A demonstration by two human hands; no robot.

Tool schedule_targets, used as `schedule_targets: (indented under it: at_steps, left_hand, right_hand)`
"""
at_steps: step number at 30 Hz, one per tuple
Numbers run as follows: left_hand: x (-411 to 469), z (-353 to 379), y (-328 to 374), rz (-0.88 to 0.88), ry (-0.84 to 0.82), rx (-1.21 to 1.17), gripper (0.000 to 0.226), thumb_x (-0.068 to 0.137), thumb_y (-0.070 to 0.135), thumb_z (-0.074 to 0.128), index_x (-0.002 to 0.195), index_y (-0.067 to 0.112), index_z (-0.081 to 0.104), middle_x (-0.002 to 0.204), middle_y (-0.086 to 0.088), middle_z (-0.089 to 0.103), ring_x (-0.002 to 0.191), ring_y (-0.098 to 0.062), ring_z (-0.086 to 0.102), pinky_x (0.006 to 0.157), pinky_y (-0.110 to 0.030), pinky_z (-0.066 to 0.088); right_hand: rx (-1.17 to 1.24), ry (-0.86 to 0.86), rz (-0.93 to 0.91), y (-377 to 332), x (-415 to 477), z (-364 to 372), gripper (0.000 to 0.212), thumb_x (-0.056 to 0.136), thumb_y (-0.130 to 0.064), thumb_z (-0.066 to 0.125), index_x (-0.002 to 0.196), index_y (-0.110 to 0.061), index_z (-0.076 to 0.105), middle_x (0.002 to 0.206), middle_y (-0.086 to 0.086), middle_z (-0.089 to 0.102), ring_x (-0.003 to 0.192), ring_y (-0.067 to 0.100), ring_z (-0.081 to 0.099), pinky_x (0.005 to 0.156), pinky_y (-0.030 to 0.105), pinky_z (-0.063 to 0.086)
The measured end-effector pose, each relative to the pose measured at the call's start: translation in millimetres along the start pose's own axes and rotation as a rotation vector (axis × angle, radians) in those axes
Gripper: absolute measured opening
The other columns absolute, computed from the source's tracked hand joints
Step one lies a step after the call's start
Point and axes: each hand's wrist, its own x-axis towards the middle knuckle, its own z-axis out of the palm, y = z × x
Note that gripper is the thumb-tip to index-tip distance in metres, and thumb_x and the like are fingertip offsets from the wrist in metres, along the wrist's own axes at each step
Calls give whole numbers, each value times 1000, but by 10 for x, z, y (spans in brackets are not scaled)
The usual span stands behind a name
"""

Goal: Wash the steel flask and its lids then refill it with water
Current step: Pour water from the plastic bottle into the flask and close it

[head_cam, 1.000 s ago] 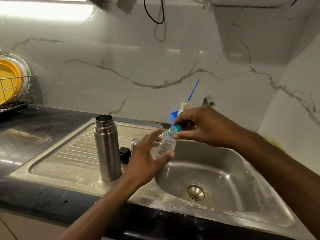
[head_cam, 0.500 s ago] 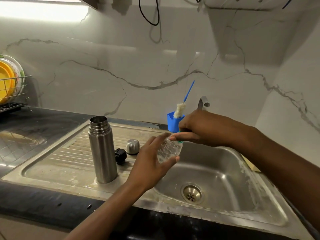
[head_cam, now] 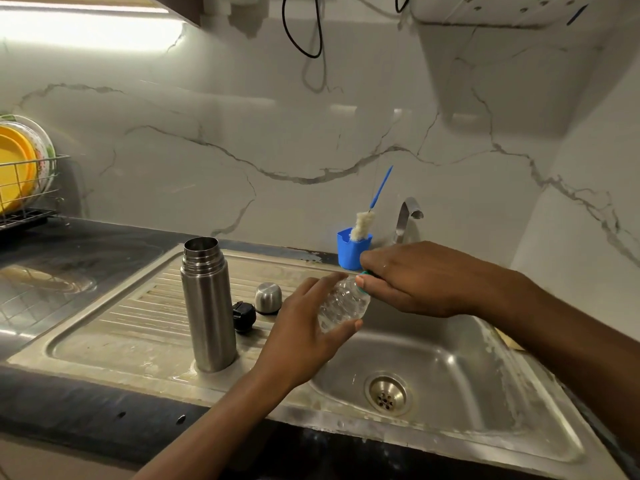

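Note:
The steel flask (head_cam: pixel 208 306) stands upright and uncapped on the sink's ribbed drainboard (head_cam: pixel 114 327). Behind it to the right lie its black inner lid (head_cam: pixel 243 316) and its steel cup lid (head_cam: pixel 267 297). My left hand (head_cam: pixel 304 327) grips a small clear plastic bottle (head_cam: pixel 343 303), tilted over the edge of the basin (head_cam: pixel 450 375). My right hand (head_cam: pixel 415 278) pinches the bottle's teal cap (head_cam: pixel 363 289) at the neck.
A blue cup (head_cam: pixel 351 252) holding a blue-handled bottle brush (head_cam: pixel 362 225) stands against the marble wall beside the tap (head_cam: pixel 408 216). A wire dish rack (head_cam: pixel 27 195) with yellow plates sits far left on the dark counter (head_cam: pixel 69 251). The drain (head_cam: pixel 387 393) lies in the basin.
Both hands have stayed together on the small bottle, the right hand working at its cap. The flask and lids have not moved; only my view shifted slightly.

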Motion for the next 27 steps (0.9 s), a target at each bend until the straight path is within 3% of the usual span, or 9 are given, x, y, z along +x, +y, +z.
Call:
schedule_targets:
  at_steps: [3, 7, 11, 14, 20, 23, 25, 27]
  left_hand:
    - [-9, 9, 25, 19, 21, 45, 70, 88, 43, 81, 150, 42, 49, 128, 24, 55, 119, 14, 51, 91, 3, 34]
    - [-10, 28, -1, 15, 4, 55, 72, 87, 46, 81, 151, 43, 48, 129, 22, 54, 118, 13, 51, 91, 3, 34]
    - [17, 17, -29, 5, 5, 28, 72, 86, 45, 83, 150, 40, 50, 126, 27, 53, 118, 13, 52, 92, 2, 36]
    - [42, 28, -27, 12, 10, 19, 71, 86, 43, 83, 149, 41, 51, 126, 28, 54, 118, 12, 54, 93, 0, 38]
    - [50, 85, -59, -26, 30, 21, 74, 85, 46, 83, 150, 43, 48, 124, 27, 55, 118, 14, 52, 92, 2, 37]
    - [85, 81, -109, -79, 61, -39, 75, 83, 47, 85, 149, 44, 49, 127, 26, 58, 115, 13, 57, 91, -6, 46]
    - [137, 57, -154, -132, 119, -103, 74, 83, 47, 85, 148, 42, 51, 128, 21, 64, 111, 10, 61, 92, -16, 54]
    - [196, 34, -190, -190, 178, -163, 72, 82, 51, 85, 146, 38, 53, 123, 18, 68, 107, 4, 66, 92, -27, 60]
  right_hand:
    - [-76, 46, 88, -13, 38, 99, 57, 101, -60, 11, 77, -25, 48, 72, -2, 55, 61, 13, 49, 63, 35, 41]
    - [28, 41, 187, 15, 66, 185, 67, 104, -66, 17, 69, -23, 55, 68, 0, 57, 59, 13, 52, 58, 32, 38]
    - [71, 65, 88, 47, 10, 145, 45, 104, -68, 25, 79, -34, 42, 74, -7, 55, 62, 9, 51, 58, 27, 33]
    - [55, 75, 45, 43, 6, 153, 41, 104, -66, 24, 79, -36, 35, 76, -9, 52, 64, 7, 50, 59, 24, 31]
    - [27, 124, 197, 14, 97, 276, 63, 99, -74, 13, 73, -29, 49, 68, -5, 56, 63, 10, 54, 58, 30, 34]
    - [268, 186, 309, 38, 102, 349, 68, 104, -69, 18, 76, -24, 60, 69, -3, 61, 66, 11, 59, 65, 37, 48]
    - [466, 225, 384, 87, 142, 499, 50, 107, -54, 35, 81, -22, 63, 75, -1, 67, 71, 14, 64, 73, 47, 56]
    - [638, 157, 429, 91, 168, 748, 11, 99, -39, 60, 103, -31, 66, 96, -10, 73, 84, 8, 69, 80, 45, 61]
